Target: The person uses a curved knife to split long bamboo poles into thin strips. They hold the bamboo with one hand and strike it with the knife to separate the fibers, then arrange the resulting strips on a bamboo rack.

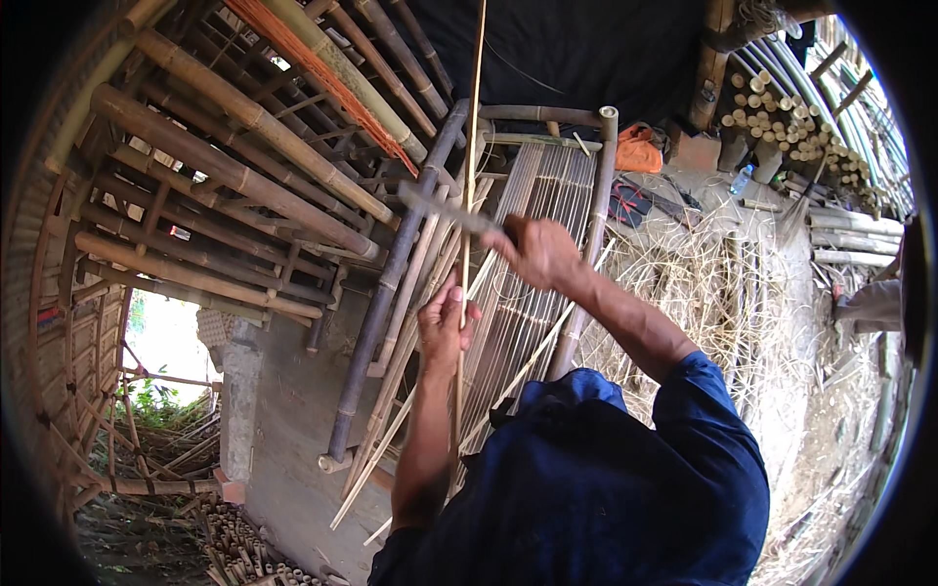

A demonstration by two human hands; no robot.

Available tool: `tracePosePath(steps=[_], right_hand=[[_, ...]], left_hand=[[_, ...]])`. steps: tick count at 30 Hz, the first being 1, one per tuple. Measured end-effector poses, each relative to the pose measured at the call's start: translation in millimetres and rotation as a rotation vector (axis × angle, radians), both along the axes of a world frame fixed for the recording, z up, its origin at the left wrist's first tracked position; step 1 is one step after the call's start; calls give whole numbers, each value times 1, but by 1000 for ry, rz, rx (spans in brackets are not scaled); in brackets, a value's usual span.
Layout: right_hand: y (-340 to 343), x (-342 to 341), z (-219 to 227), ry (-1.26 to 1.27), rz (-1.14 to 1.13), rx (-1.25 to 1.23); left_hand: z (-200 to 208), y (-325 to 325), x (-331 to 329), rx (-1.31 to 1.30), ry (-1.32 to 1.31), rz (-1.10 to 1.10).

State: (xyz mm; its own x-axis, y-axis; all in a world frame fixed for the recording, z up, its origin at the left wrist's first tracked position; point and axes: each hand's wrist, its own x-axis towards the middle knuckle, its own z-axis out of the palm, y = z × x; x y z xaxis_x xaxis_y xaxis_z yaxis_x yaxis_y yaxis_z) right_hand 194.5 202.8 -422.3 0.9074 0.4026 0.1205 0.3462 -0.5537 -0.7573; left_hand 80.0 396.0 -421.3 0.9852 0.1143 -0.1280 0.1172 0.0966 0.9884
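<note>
My left hand [447, 324] is closed around a long, thin bamboo strip [475, 98] that runs upright through the view, past the far edge. Higher up and to the right, my right hand [540, 253] grips a knife [440, 209]. Its blade, smeared by motion, points left and crosses the strip just beyond my left hand. Whether the edge bites into the strip I cannot tell. Beneath both hands lies a bamboo bench [532, 205] topped with narrow slats, and several loose pale strips [391, 430] lie along its left side.
Stacked bamboo frames [225, 166] crowd the left. Shavings [674, 293] cover the floor at right, with an orange bag [639, 149] and a blue plastic bottle [743, 180] beyond. Cut bamboo poles [782, 122] are piled at far right. Part of another person [874, 305] shows at the right edge.
</note>
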Motion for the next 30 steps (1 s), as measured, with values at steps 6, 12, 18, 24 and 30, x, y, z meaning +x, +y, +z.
tracePosePath(steps=[6, 12, 18, 24, 30], right_hand=[[2, 21, -46, -132, -62, -193], [11, -14, -46, -403, 103, -279], [17, -13, -34, -81, 80, -224], [5, 11, -57, -289, -97, -166], [4, 13, -27, -60, -7, -266]], left_hand=[[-11, 14, -26, 460, -125, 2], [-22, 24, -50, 517, -135, 27], [-26, 25, -64, 662, -116, 52], [-8, 9, -79, 483, -43, 9], [-12, 22, -111, 671, -99, 5]])
